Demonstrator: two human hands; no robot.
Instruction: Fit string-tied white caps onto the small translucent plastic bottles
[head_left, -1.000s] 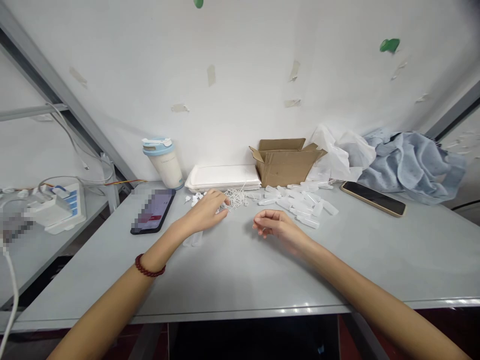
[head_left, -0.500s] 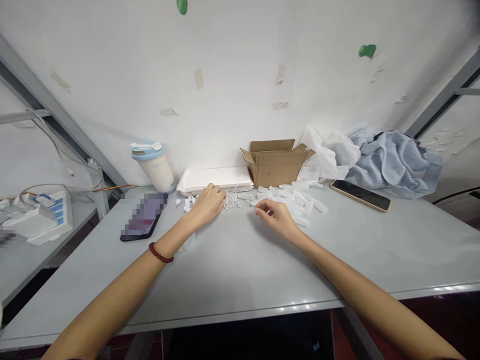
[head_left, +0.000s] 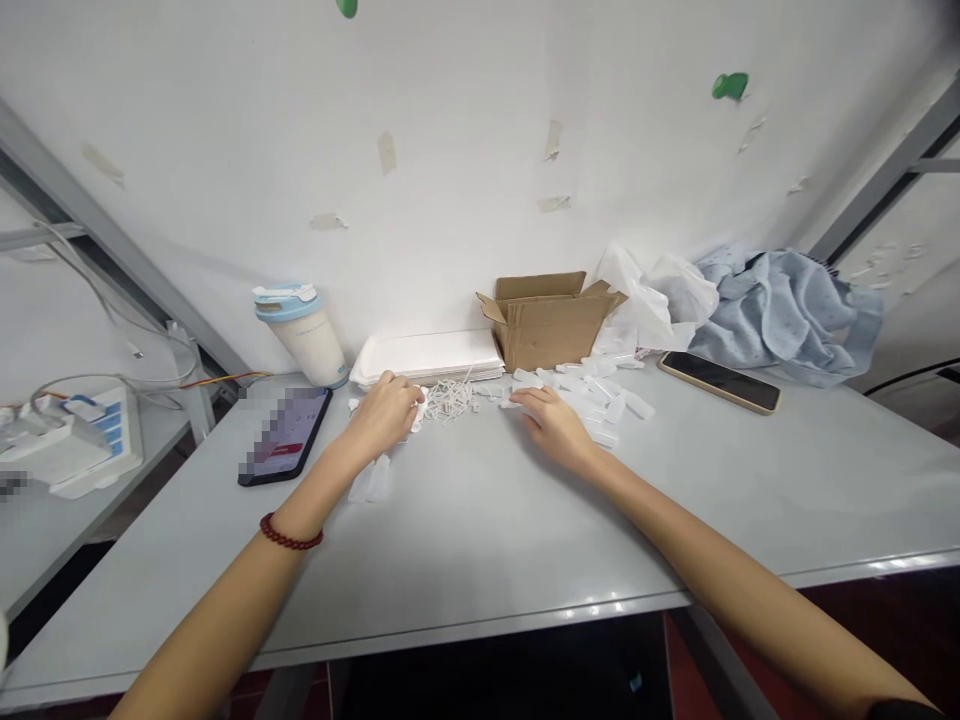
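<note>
My left hand rests on the grey table with its fingers curled, pinching at small white caps beside a heap of thin white sticks. I cannot tell for sure what the fingertips hold. My right hand lies flat with fingers stretched out, the fingertips touching a clear little bottle at the near edge of a pile of several clear plastic bottles. Two more clear bottles lie by my left wrist, which wears a red bead bracelet.
A dark phone lies left of my hands, another phone at the right. Along the wall stand a tumbler, stacked white trays, an open cardboard box, a white bag and a blue cloth. A power strip sits on the left shelf.
My right hand has moved forward from a loose curl to lie flat at the bottle pile. My left hand has drawn back slightly left from the sticks to the caps.
</note>
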